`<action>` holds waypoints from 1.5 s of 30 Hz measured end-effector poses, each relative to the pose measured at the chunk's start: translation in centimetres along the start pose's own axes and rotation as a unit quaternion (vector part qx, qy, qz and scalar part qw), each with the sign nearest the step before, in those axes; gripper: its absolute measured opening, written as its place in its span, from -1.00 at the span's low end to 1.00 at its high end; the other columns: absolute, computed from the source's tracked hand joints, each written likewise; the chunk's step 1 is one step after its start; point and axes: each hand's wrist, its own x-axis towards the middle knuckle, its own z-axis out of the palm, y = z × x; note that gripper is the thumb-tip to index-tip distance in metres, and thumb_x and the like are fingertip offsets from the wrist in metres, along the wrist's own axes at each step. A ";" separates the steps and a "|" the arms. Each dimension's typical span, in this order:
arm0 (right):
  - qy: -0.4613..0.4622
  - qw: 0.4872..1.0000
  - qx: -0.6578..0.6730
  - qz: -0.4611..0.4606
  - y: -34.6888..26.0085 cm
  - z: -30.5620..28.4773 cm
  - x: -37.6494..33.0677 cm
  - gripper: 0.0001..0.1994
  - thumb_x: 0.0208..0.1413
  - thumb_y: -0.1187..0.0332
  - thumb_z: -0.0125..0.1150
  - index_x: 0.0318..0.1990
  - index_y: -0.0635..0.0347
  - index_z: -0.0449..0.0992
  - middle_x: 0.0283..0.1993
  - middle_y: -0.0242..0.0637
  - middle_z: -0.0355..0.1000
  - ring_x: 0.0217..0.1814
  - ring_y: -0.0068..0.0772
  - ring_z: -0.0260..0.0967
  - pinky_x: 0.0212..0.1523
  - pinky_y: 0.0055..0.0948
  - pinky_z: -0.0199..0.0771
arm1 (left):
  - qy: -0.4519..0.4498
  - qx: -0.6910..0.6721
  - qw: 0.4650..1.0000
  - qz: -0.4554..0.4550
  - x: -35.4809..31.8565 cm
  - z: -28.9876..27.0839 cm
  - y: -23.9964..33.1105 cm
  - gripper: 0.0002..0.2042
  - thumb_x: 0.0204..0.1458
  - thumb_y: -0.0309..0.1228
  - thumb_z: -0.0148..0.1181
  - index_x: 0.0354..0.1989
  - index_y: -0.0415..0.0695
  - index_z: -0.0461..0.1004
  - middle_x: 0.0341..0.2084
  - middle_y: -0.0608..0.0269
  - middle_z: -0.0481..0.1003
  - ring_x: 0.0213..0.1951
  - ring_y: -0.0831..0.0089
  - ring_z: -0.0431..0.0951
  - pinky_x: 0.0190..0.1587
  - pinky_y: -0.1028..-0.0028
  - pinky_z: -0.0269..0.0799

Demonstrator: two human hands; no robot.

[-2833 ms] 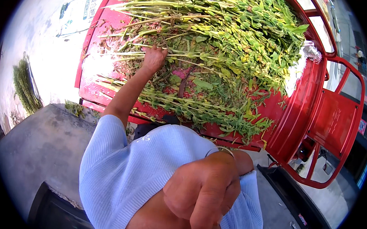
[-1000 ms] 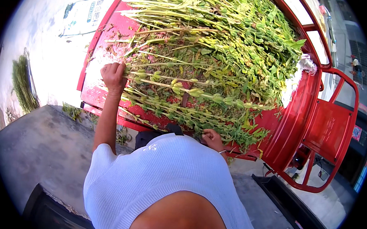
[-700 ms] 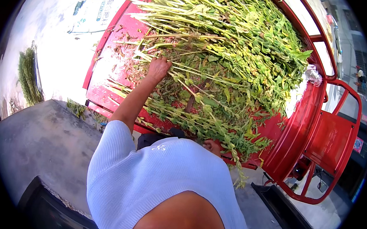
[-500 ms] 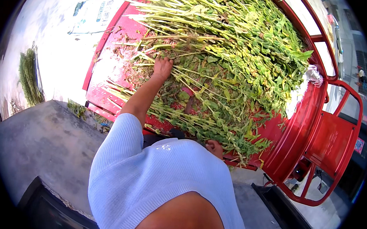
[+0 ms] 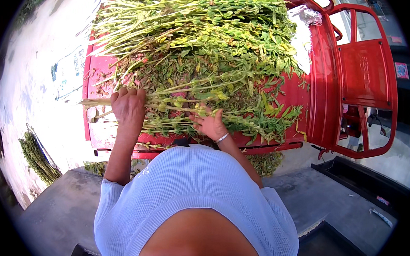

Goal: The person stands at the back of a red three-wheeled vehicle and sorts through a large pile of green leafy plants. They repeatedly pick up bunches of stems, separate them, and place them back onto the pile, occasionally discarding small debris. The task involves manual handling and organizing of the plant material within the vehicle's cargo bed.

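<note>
My left hand point(image 5: 128, 106) is closed round the pale, cut ends of a few sesame-like stalks point(image 5: 188, 85), which stretch right across the red truck bed point(image 5: 99, 71). Thick stem ends poke out past its left side. Beside the leafy, podded part of these stalks, my right hand point(image 5: 212, 124) is turned palm up with its fingers spread; a silvery bracelet circles that wrist. Beyond both hands lies a large heap of similar green stalks point(image 5: 205, 26), their butts to the left. A thin layer of stalks point(image 5: 260, 126) lies along the near edge.
Loose leaves point(image 5: 171, 70) litter the bed between heap and hands. On the right stands the red cab frame point(image 5: 365, 76), with a white sack point(image 5: 301, 40) by the bed's far right. A green bundle point(image 5: 39, 158) leans at the left, and a black trough point(image 5: 360, 182) sits lower right.
My left hand has come nearer and left, now gripping stalks pulled from the bed. My right hand has risen from the near edge to beside them. The view has shifted over the bed.
</note>
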 end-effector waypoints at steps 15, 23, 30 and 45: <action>-0.055 0.955 -0.030 -0.291 -5.5 7.9 -7.5 -0.25 0.10 -0.12 -0.02 0.30 0.12 -0.07 0.28 -0.13 0.09 0.18 -0.14 0.20 -0.02 -0.22 0.38 | 0.087 -0.007 0.996 0.013 -11.5 -2.4 1.0 -0.88 -0.29 -0.43 0.17 -0.55 -0.01 0.35 -0.67 0.32 0.34 -0.58 0.36 0.44 -0.55 0.37 0.28; 0.234 0.927 -0.154 -0.248 -8.9 1.1 -7.8 -0.33 0.09 -0.09 0.05 0.24 0.13 0.11 0.09 -0.22 0.26 -0.02 -0.39 0.31 -0.17 -0.31 0.45 | -0.371 -0.252 0.890 0.087 -13.2 6.3 6.1 -0.67 -0.04 -0.15 0.16 -0.29 -0.18 0.41 -0.50 -0.03 0.49 -0.40 0.04 0.52 -0.34 0.14 0.40; 0.233 0.937 -0.219 -0.143 -9.9 -5.1 -8.0 -0.23 0.06 -0.14 0.04 0.26 0.26 0.07 0.28 -0.14 0.05 -0.21 -0.39 0.42 -0.36 -0.48 0.43 | -0.560 -0.498 0.650 -0.123 -14.2 14.1 4.7 -0.63 0.10 -0.12 0.02 -0.46 -0.25 0.40 -0.64 0.27 0.43 -0.53 0.43 0.40 -0.42 0.35 0.32; 0.499 0.666 -0.522 -0.186 -10.2 -15.0 -7.7 -0.28 -0.03 0.02 0.25 0.19 0.30 0.17 -0.19 -0.04 0.43 -0.38 -0.30 0.44 -0.51 -0.31 0.45 | -0.533 -0.365 0.736 -0.201 -10.4 1.9 10.5 -0.48 0.07 0.05 0.00 -0.35 -0.31 0.43 -0.52 0.10 0.47 -0.41 0.34 0.43 -0.30 0.29 0.32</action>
